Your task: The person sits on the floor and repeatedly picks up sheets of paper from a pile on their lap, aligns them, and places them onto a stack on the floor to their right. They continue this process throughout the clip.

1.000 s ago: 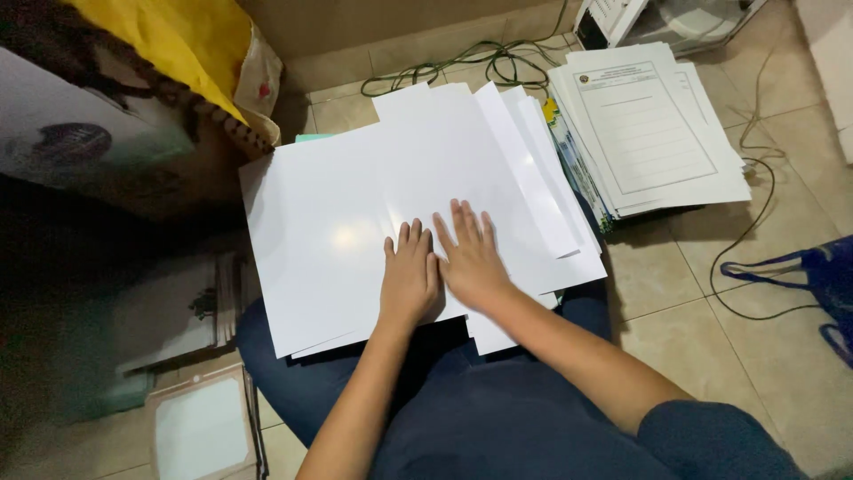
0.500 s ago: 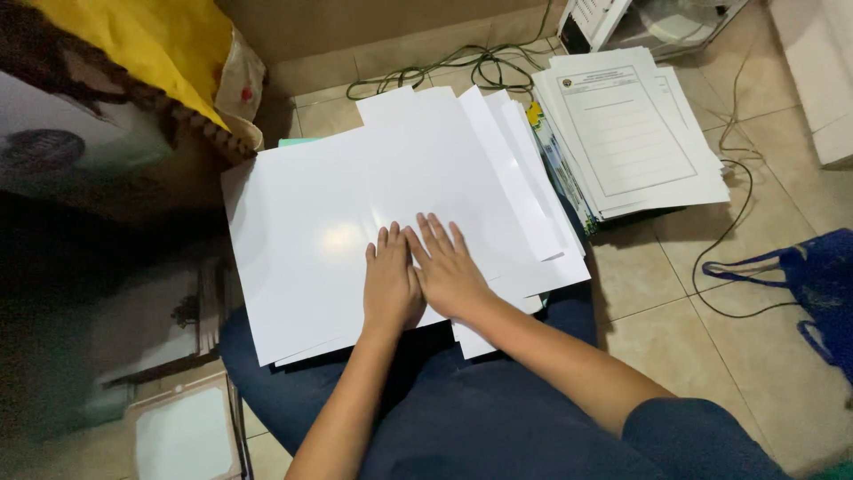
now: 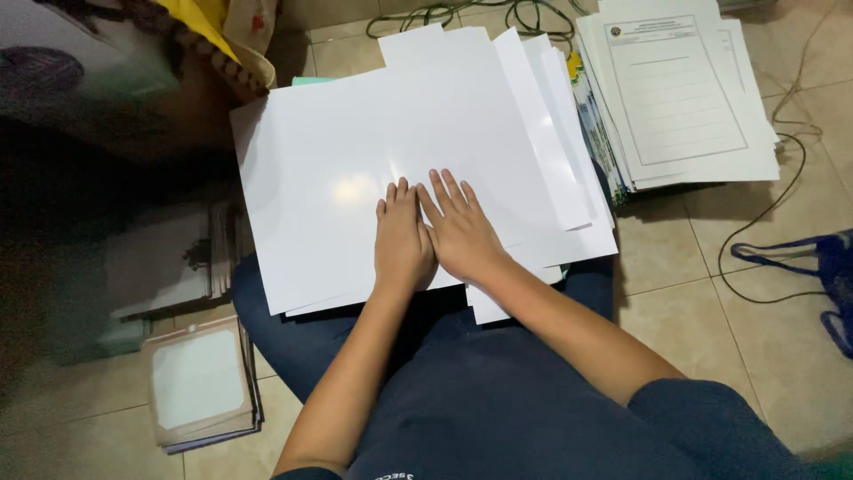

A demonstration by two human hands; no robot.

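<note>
Head view: left hand point(image 3: 402, 238) and right hand point(image 3: 460, 233) lie flat, fingers open, side by side on a glossy white paper stack point(image 3: 338, 160) across the lap, left of a printed-form pile point(image 3: 684, 98). The fanned sheets could slide off.

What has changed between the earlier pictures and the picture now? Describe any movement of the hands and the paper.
Very little. Both hands, left hand and right hand, stay flat, side by side on the top white sheet, fingers spread. Nothing was taken hold of or let go. Only the view shifts slightly. The fanned white sheets and the stack of printed forms lie as before.
</note>
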